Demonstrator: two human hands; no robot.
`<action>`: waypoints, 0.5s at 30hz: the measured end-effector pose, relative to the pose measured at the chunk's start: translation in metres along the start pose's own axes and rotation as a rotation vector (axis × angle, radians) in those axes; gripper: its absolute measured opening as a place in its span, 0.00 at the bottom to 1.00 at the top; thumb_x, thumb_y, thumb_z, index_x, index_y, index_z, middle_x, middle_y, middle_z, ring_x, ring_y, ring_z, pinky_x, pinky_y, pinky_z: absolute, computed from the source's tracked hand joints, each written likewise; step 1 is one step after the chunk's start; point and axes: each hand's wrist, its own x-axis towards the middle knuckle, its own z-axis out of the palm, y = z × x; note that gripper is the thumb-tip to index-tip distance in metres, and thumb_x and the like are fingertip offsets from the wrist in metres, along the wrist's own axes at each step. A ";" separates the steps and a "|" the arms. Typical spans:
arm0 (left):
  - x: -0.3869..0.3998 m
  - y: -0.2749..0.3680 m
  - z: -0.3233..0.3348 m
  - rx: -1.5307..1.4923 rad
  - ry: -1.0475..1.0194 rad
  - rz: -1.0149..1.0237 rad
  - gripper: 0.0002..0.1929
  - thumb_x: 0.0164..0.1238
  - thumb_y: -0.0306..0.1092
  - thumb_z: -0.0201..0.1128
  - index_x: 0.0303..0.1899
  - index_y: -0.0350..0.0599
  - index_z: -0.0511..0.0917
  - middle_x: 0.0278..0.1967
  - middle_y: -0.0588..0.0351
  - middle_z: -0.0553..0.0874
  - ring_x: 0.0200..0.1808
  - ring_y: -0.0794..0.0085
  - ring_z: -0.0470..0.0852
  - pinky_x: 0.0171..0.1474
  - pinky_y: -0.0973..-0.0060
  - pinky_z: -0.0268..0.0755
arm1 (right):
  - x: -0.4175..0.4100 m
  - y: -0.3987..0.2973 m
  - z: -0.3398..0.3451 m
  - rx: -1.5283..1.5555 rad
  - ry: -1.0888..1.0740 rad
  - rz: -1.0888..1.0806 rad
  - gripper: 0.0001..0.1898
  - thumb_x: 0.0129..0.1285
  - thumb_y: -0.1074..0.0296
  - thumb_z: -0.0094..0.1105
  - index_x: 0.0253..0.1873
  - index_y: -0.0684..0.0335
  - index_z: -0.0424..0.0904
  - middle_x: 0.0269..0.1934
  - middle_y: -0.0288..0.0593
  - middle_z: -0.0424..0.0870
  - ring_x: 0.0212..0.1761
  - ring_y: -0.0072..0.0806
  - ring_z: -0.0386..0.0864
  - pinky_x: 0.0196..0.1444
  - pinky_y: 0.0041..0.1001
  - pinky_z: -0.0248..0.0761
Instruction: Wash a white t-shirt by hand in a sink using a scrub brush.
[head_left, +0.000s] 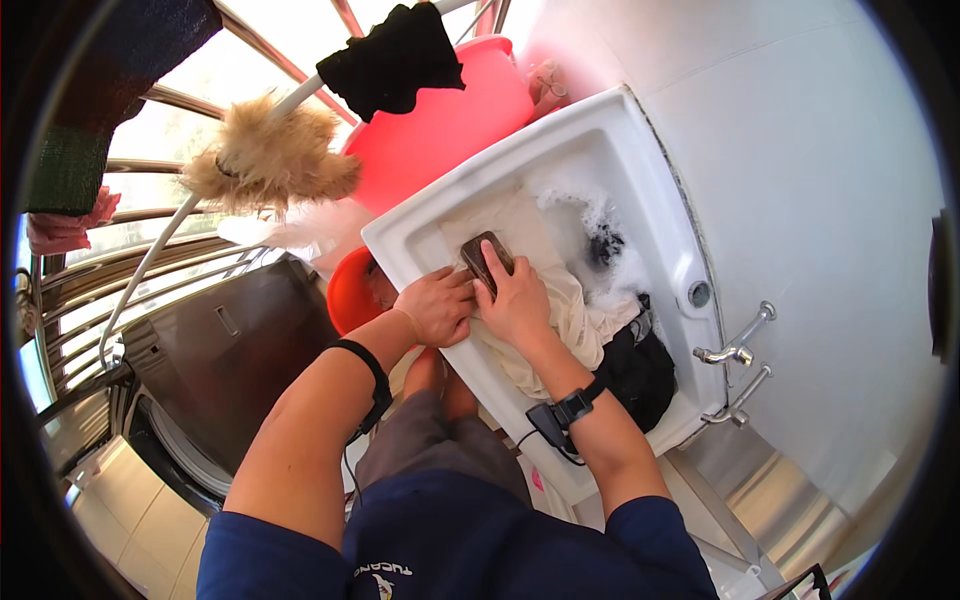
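Observation:
In my right hand (517, 304) is a dark brown scrubbing brush (487, 261), its back upward and my index finger laid along it. Under the brush spreads a wet cream cloth (574, 300), bunched towards the near side of a white sink (630, 161). My left hand (439, 306) bends over the sink's left rim, fingers curled down on the cloth's edge close to the brush; the fingertips are partly hidden. Beside the cream cloth lies a soaked black garment (637, 367). Suds (589, 206) float on the water, where another dark item (604, 246) shows through.
Two metal taps (731, 352) jut from the wall at right. A large pink tub (450, 120) stands behind the sink, a red bucket (349, 292) at its left. Furry tan fabric (270, 154) and black cloth (397, 60) hang overhead. A washing machine (225, 330) has its lid up.

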 end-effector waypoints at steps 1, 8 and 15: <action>0.001 0.002 0.002 -0.004 -0.008 0.007 0.14 0.58 0.41 0.61 0.42 0.47 0.87 0.63 0.55 0.85 0.70 0.60 0.79 0.72 0.55 0.73 | 0.006 0.005 0.001 0.003 -0.002 0.011 0.34 0.70 0.49 0.62 0.80 0.44 0.68 0.50 0.62 0.77 0.46 0.58 0.83 0.48 0.51 0.78; 0.002 -0.001 0.012 -0.023 -0.001 -0.028 0.15 0.63 0.43 0.60 0.40 0.45 0.89 0.66 0.55 0.84 0.73 0.61 0.76 0.76 0.57 0.68 | 0.078 0.049 0.000 -0.091 0.257 0.357 0.35 0.69 0.49 0.64 0.80 0.42 0.68 0.51 0.58 0.77 0.49 0.56 0.82 0.50 0.53 0.77; 0.008 0.004 0.005 0.017 0.050 0.002 0.15 0.63 0.43 0.60 0.42 0.46 0.89 0.69 0.53 0.81 0.74 0.60 0.75 0.77 0.54 0.67 | 0.033 0.114 0.008 -0.148 0.344 0.584 0.37 0.76 0.50 0.57 0.84 0.51 0.56 0.56 0.70 0.73 0.53 0.67 0.79 0.54 0.56 0.76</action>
